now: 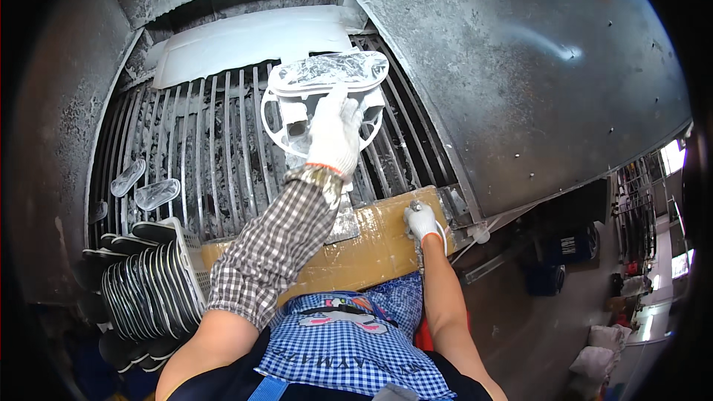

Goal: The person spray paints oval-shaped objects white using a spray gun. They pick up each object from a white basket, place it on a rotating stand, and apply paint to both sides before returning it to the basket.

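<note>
The work looks partway through: one film-topped sole sits on the white stand just beyond the left hand, while many dark soles line the basket to that hand's lower left, though whether those are finished or waiting I cannot tell. The left hand is partly curled, fingers at the sole's near edge, and whether it truly grips is hidden. The right hand, to its lower right over the cardboard, is closed around a small metal tool.
</note>
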Tool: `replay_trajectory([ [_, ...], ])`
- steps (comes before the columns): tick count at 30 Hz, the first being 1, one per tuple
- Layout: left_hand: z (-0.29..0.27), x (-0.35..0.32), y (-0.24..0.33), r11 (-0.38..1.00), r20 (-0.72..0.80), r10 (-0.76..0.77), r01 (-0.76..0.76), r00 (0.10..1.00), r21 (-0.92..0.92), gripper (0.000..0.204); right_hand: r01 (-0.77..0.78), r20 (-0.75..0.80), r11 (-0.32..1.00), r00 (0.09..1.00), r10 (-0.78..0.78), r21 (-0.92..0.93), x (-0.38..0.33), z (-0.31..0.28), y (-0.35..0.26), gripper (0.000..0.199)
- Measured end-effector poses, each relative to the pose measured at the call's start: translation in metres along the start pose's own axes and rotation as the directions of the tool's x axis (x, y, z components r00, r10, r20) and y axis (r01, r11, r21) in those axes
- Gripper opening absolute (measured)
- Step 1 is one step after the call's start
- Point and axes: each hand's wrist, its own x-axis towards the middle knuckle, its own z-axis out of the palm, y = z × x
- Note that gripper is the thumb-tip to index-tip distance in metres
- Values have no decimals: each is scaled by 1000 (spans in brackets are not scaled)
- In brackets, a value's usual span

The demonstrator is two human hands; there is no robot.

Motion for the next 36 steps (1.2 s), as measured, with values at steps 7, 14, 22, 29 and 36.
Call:
replay_trajectory([
  [7,-15,39,-21,796,212,338,-398,917,456,46,220,14,944,975,-224,-247,43,-20,51,11],
  [14,15,10,9,993,-73,102,-106,992,-60,28,-16,139,998,990,7,61,16,-6,6,11],
  [22,-95,-71,120,-273,505,539,-427,674,862,34,15,203,996,979,-31,82,12,-19,11,12],
  [29,-225,-104,140,849,-274,523,-468,807,244,45,91,236,993,969,-72,-72,9,-16,5,11],
  [36,-319,-92,74,974,-587,201,-226,785,31,32,139,218,989,968,-127,-43,5,-14,9,20],
])
